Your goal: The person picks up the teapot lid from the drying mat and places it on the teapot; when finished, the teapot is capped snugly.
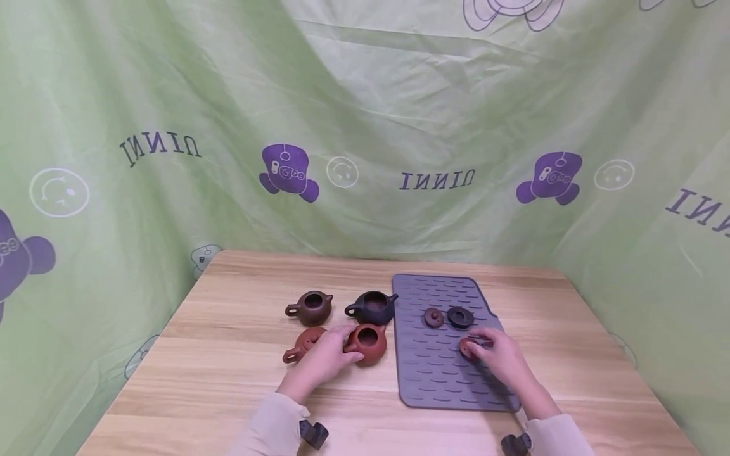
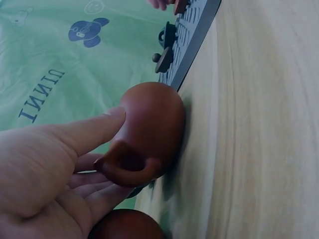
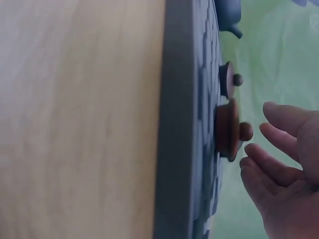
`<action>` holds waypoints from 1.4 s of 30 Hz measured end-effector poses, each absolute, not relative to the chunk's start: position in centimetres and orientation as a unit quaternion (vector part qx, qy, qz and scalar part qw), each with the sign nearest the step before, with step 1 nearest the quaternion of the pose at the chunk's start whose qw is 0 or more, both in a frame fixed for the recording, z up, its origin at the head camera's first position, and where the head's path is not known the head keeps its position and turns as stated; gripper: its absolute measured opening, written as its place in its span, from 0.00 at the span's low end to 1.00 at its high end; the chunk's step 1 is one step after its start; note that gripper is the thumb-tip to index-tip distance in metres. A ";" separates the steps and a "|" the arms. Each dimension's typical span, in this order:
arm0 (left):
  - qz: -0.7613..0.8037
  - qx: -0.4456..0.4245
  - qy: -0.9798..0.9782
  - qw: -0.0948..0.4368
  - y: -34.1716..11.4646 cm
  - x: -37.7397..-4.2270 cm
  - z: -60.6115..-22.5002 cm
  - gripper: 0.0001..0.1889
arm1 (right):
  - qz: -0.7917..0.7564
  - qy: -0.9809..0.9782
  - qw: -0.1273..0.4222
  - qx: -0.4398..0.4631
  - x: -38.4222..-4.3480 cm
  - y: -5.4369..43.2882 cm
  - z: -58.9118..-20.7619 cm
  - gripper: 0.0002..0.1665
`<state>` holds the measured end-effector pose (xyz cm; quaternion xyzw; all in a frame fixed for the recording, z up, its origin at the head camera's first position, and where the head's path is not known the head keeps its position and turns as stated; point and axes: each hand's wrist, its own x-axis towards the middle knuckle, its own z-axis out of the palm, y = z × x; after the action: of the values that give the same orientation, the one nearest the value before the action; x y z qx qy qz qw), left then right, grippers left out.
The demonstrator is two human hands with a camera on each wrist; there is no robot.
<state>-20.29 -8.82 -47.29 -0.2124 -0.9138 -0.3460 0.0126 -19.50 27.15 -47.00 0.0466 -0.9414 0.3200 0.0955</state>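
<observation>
My left hand (image 1: pixel 327 360) holds an open reddish-orange teapot (image 1: pixel 373 356) by its handle side. In the left wrist view the thumb lies on the teapot's body (image 2: pixel 152 119), with the other fingers partly hidden behind the handle. A second reddish teapot (image 1: pixel 310 334), its lid on, stands just left, partly covered by that hand. On the grey mat my right hand (image 1: pixel 502 358) hovers by a reddish lid (image 1: pixel 467 349). The right wrist view shows its fingers spread around the lid's knob (image 3: pixel 245 131), apart from it.
Behind stand a lidless brown teapot (image 1: pixel 316 313) and a lidless black teapot (image 1: pixel 379 318), whose spout reaches the edge of the grey mat (image 1: pixel 428 386). A brown lid (image 1: pixel 433 320) and a black lid (image 1: pixel 460 316) lie on the mat. Green printed cloth (image 1: pixel 365 126) hangs around the wooden table (image 1: pixel 199 380).
</observation>
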 end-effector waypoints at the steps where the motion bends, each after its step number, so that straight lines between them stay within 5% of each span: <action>1: -0.345 -0.211 -0.914 0.016 -8.7 -20.3 -47.3 0.27 | 0.322 -0.941 0.094 0.047 -19.6 27.3 -47.2 0.15; 13: -0.365 -0.186 -0.911 0.039 -8.1 -20.1 -47.8 0.27 | 0.342 -0.938 0.046 0.035 -20.1 27.8 -48.0 0.11; 30: -0.368 -0.172 -0.913 0.040 -8.0 -20.0 -47.9 0.28 | 0.328 -0.942 0.062 0.018 -20.5 26.8 -46.8 0.09; 42: -0.386 -0.162 -0.907 0.036 -7.9 -19.9 -47.9 0.28 | 0.376 -0.921 0.099 0.039 -21.1 21.7 -44.7 0.10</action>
<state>-19.94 -7.94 -47.95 -0.1624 -0.9072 -0.3864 0.0356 -21.11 21.65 -44.67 0.0391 -0.9206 0.3758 0.0990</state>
